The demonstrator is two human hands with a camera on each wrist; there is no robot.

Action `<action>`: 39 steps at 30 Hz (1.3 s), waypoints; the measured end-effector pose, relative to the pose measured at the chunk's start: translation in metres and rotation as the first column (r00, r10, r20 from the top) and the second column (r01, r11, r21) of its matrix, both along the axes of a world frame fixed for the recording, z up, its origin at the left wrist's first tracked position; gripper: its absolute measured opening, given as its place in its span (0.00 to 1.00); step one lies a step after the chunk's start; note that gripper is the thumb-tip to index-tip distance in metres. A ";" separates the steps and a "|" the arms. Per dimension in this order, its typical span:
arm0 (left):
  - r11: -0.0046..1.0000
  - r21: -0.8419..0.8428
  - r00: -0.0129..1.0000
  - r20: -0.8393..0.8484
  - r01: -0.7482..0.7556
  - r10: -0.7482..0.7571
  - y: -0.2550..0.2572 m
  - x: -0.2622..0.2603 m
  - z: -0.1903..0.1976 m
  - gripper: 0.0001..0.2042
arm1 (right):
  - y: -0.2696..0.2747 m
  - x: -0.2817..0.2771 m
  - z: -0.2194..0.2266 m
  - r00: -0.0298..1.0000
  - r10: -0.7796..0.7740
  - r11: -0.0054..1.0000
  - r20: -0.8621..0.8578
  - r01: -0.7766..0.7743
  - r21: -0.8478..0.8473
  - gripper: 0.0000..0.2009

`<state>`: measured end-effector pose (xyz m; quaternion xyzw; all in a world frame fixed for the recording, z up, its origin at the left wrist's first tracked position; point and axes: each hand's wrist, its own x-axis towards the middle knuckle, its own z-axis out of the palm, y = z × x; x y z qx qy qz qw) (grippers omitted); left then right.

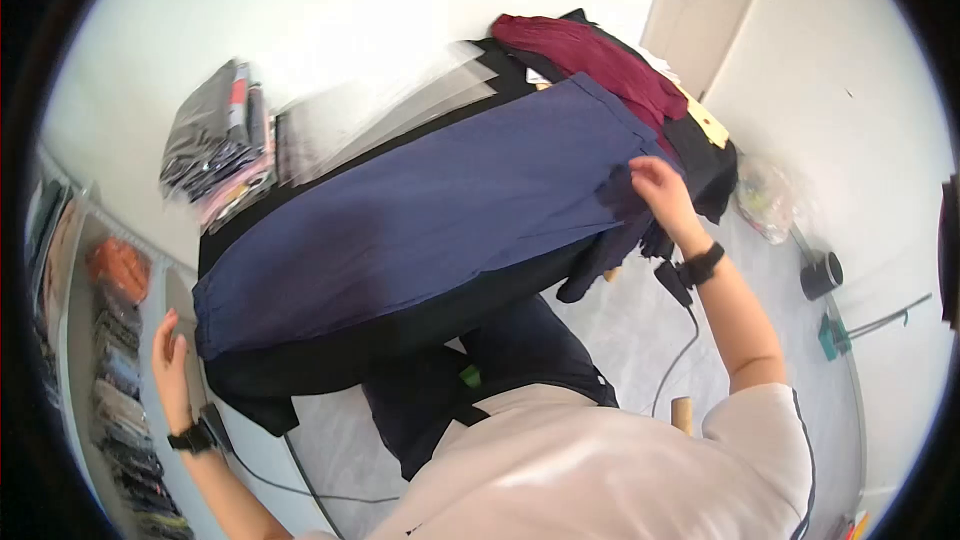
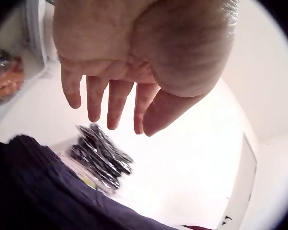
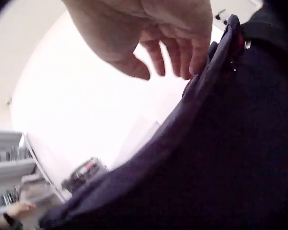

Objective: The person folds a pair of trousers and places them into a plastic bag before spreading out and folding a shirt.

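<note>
A long navy garment (image 1: 430,190) is spread across the black-covered table (image 1: 330,370), broad and mostly flat. Its left end has a gathered edge (image 2: 31,148), seen in the left wrist view. My left hand (image 1: 171,370) is just off that end, fingers loosely bent and nothing in them. Over the garment's right end hovers my right hand (image 1: 665,198), its fingers relaxed and slightly curled, casting a shadow on the cloth. In the right wrist view its fingertips (image 3: 197,67) overlap the garment's edge. Darker bunched cloth (image 1: 605,260) hangs off the front there.
Bagged folded clothes (image 1: 205,140) are stacked at the back left, beside clear plastic sleeves (image 1: 390,105). A maroon garment (image 1: 590,50) lies at the far right. Shelves of packed clothes (image 1: 120,380) stand left. A cable (image 1: 690,340) hangs from the right wrist.
</note>
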<state>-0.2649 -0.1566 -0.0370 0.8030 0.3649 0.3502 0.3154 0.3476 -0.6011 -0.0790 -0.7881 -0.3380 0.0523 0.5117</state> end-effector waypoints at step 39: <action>0.884 0.461 0.982 -0.113 -0.080 0.148 -0.158 0.240 0.006 0.15 | 0.063 0.078 0.126 0.854 0.450 0.690 -0.261 -0.148 0.709 0.10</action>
